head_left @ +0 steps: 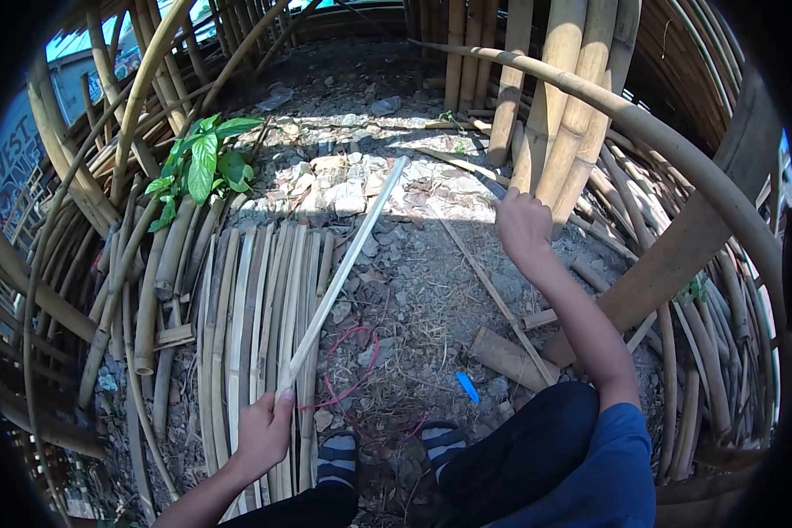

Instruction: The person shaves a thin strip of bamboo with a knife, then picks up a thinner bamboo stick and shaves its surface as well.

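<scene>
My left hand point(265, 429) is closed around the lower end of a long pale bamboo strip point(354, 251), which slants up and away toward the sunlit rubble. Out to the right, my right hand point(524, 224) is wrapped round the handle of what looks like a knife point(490, 186). Its dark blade points up and left; the handle is mostly hidden by my fingers. The blade is apart from the strip. Beneath my left hand, a row of split bamboo strips point(253, 304) lies side by side on the ground.
Upright bamboo poles point(565, 106) and a curved pole point(629, 113) stand close to my right arm. A cut bamboo piece point(512, 359), a blue object point(467, 387) and a pink cord point(329, 380) lie near my feet. A leafy plant point(204, 163) grows at left among stacked poles.
</scene>
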Action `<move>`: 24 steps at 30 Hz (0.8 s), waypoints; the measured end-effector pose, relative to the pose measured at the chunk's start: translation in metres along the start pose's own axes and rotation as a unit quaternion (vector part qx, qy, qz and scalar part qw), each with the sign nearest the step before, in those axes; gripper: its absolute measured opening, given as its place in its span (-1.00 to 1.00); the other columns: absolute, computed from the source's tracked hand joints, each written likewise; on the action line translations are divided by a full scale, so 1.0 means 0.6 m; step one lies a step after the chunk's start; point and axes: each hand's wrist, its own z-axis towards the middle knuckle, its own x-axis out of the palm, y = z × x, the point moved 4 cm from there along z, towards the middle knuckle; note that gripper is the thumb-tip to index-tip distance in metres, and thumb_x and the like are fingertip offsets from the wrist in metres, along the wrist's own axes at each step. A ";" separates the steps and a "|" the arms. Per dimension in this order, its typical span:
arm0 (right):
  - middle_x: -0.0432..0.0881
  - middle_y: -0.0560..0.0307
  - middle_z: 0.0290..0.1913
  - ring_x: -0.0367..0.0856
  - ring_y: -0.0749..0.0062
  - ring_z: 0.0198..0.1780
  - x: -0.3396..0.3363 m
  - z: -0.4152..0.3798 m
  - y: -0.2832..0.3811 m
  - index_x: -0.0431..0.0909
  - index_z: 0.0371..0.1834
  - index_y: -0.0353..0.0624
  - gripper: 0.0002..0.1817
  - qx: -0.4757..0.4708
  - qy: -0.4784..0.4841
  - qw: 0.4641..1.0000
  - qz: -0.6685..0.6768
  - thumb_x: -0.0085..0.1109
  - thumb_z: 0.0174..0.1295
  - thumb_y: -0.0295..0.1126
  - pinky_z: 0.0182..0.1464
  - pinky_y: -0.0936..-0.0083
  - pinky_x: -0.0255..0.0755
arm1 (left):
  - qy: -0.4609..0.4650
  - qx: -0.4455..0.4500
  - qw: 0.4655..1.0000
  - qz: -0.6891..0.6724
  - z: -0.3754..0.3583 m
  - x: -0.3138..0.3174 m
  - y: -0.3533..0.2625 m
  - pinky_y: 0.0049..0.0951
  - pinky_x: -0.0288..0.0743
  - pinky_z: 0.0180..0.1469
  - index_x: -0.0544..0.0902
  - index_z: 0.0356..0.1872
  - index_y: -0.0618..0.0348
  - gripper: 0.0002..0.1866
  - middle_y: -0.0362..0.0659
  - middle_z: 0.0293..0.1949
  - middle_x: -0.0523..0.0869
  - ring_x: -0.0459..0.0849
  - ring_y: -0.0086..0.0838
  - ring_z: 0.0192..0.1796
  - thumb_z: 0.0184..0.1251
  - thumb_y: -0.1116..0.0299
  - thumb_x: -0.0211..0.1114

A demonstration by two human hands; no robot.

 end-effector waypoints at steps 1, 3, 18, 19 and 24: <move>0.62 -0.09 -0.58 0.68 -0.02 -0.51 -0.028 0.007 0.011 0.49 -0.38 -0.21 -0.52 -0.001 -0.004 1.000 0.001 0.02 0.47 0.02 -0.44 0.14 0.51 | -0.004 0.001 1.000 0.000 0.002 -0.002 0.002 -0.10 0.30 -0.53 0.53 -0.52 0.39 -0.44 0.12 -0.74 0.46 0.50 -0.14 -0.68 0.57 0.06 0.09; 0.59 -0.09 -0.59 0.66 -0.04 -0.51 -0.091 0.000 0.034 0.48 -0.38 -0.22 -0.52 0.029 0.006 0.990 0.136 0.02 0.47 0.02 -0.47 0.12 0.46 | -0.010 0.003 1.000 0.011 0.002 0.000 0.007 -0.11 0.30 -0.54 0.52 -0.52 0.38 -0.44 0.10 -0.76 0.45 0.49 -0.19 -0.70 0.55 0.03 0.13; 0.54 -0.02 -0.60 0.56 0.01 -0.63 -0.130 -0.159 0.240 0.42 -0.42 -0.18 -0.56 -0.259 0.064 0.871 0.412 0.13 0.41 -0.02 -0.58 0.15 0.39 | 0.006 -0.041 0.996 -0.073 -0.010 0.010 -0.029 -0.43 0.15 -0.59 0.48 -0.59 0.31 -0.48 -0.31 -0.72 0.34 0.25 -0.72 -0.55 0.44 0.07 0.35; 0.54 -0.03 -0.61 0.56 0.01 -0.64 -0.130 -0.152 0.235 0.42 -0.42 -0.17 -0.57 -0.245 0.025 0.883 0.399 0.13 0.42 -0.02 -0.60 0.15 0.38 | 0.011 -0.041 0.996 -0.077 -0.011 0.009 -0.034 -0.44 0.15 -0.59 0.49 -0.57 0.31 -0.48 -0.31 -0.72 0.35 0.25 -0.73 -0.55 0.44 0.07 0.35; 0.54 0.00 -0.67 0.55 0.05 -0.69 -0.119 -0.099 0.204 0.44 -0.44 -0.19 -0.54 -0.171 0.017 0.930 0.326 0.13 0.41 -0.01 -0.65 0.16 0.40 | 0.013 -0.038 0.997 -0.061 -0.010 0.009 -0.030 -0.43 0.16 -0.60 0.49 -0.56 0.31 -0.49 -0.31 -0.73 0.37 0.26 -0.73 -0.55 0.45 0.08 0.34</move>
